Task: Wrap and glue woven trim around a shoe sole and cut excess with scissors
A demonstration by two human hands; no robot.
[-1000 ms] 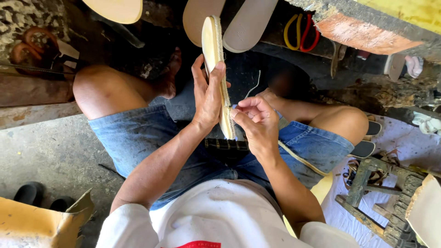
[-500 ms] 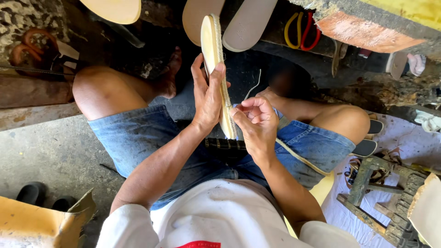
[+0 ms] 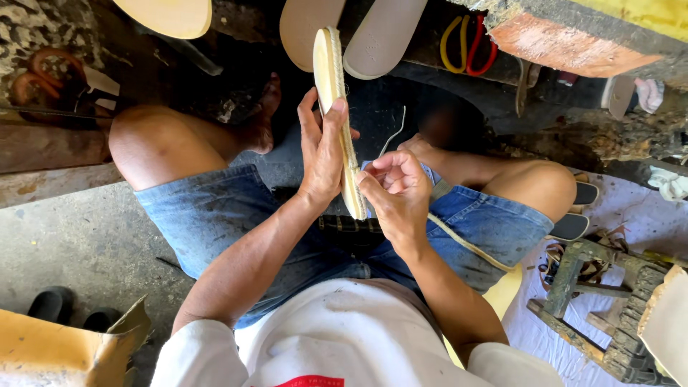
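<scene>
I sit with bare knees apart in blue denim shorts. My left hand (image 3: 320,154) grips a pale yellow shoe sole (image 3: 330,68) held upright on its edge, with a braided cord trim along its rim. My right hand (image 3: 393,185) pinches at the sole's lower edge, fingers closed on a thin bent needle (image 3: 393,132) that sticks up from them. A pale braided cord (image 3: 469,246) trails from under the right hand across my right thigh.
More soles (image 3: 383,36) lie on the dark ground ahead, with another (image 3: 165,14) at upper left. Red and yellow loops (image 3: 466,46) sit by a wooden block (image 3: 573,39). A worn wooden stool (image 3: 595,301) stands right; a cardboard piece (image 3: 64,351) lower left.
The needle tip has shifted slightly as my right hand works at the sole's edge. The left hand and sole stay almost still.
</scene>
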